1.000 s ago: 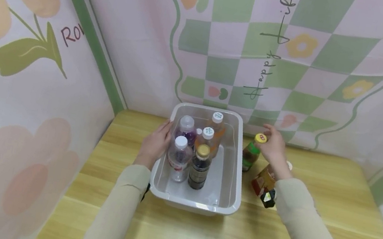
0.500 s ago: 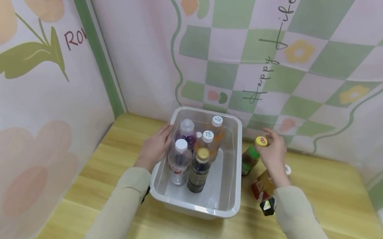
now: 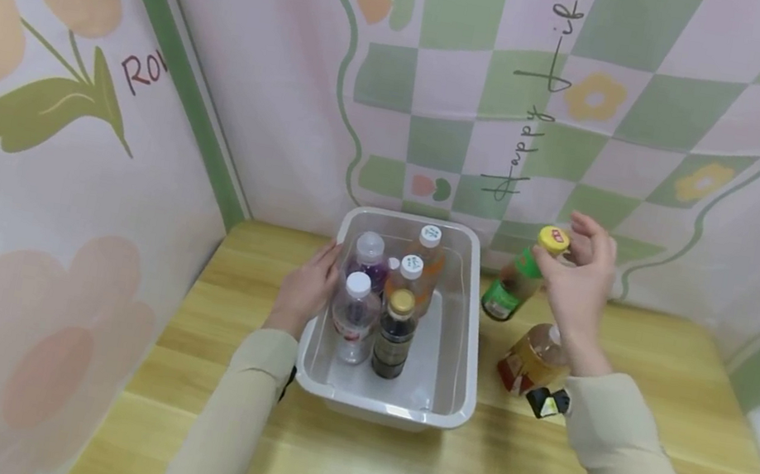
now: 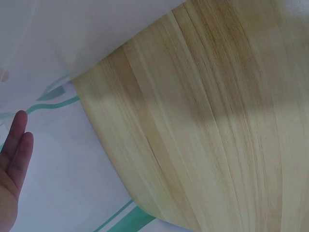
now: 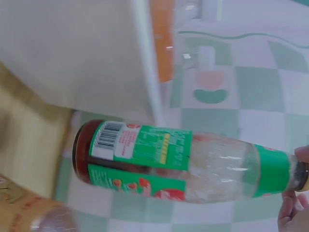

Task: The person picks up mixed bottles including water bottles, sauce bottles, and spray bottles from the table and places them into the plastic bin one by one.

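My right hand [image 3: 579, 283] pinches the yellow cap of a glass sauce bottle [image 3: 518, 281], which tilts with its base toward the tub. Green labels and dark red-brown sauce in the lower part show on the sauce bottle [image 5: 145, 157] in the right wrist view. My left hand [image 3: 306, 288] rests with extended fingers against the left rim of a grey plastic tub [image 3: 382, 407]. Inside the tub stand a clear bottle [image 3: 354, 323], a dark bottle with a gold cap [image 3: 392, 348], a purple bottle [image 3: 368, 264] and orange bottles [image 3: 427, 262] with white caps.
To the right of the tub, a bottle with a yellow-brown label [image 3: 527, 362] stands on the wooden table [image 3: 342, 465], under my right forearm. A patterned curtain [image 3: 450, 89] hangs behind the table, and a floral panel [image 3: 73, 219] borders it on the left.
My right hand has raised the sauce bottle and moved it a little to the right, tilting it more. The left hand stays at the tub's rim.
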`<move>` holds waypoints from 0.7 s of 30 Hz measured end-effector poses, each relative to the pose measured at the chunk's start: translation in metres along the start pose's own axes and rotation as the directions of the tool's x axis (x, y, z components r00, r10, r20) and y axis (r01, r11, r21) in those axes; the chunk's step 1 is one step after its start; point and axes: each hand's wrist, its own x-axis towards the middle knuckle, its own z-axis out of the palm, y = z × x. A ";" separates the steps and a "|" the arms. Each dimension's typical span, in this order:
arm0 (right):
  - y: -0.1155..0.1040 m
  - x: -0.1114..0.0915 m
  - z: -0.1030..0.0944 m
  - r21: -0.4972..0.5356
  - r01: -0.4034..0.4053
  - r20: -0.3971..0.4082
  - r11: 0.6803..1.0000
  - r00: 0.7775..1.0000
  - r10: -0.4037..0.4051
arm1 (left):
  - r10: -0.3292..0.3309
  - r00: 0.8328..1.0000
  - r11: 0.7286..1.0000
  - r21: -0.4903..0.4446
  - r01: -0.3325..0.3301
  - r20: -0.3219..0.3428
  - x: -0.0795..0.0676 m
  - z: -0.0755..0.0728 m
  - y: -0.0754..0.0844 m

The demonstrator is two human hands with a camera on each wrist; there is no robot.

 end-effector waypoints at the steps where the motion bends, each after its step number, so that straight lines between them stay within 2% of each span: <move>1: -0.004 -0.001 -0.001 0.039 0.021 -0.019 0.999 1.000 -0.020 | -0.001 1.000 1.000 0.000 0.001 0.000 0.000 0.000 0.000; 5: -0.019 -0.004 -0.003 0.191 0.067 -0.064 0.979 0.996 -0.055 | 0.004 1.000 1.000 0.008 -0.004 -0.003 0.001 0.001 -0.001; 11: -0.040 -0.013 -0.005 0.359 0.166 -0.088 0.919 0.986 -0.144 | 0.005 1.000 1.000 0.001 -0.005 -0.001 0.001 0.001 -0.002; 16: -0.053 -0.025 -0.002 0.443 0.188 -0.054 0.877 0.982 -0.182 | 0.012 1.000 1.000 0.001 -0.012 -0.006 0.002 0.002 -0.002; 21: -0.060 -0.034 0.006 0.467 0.182 -0.005 0.866 0.979 -0.203 | 0.016 1.000 1.000 0.014 -0.016 -0.009 0.002 0.002 -0.003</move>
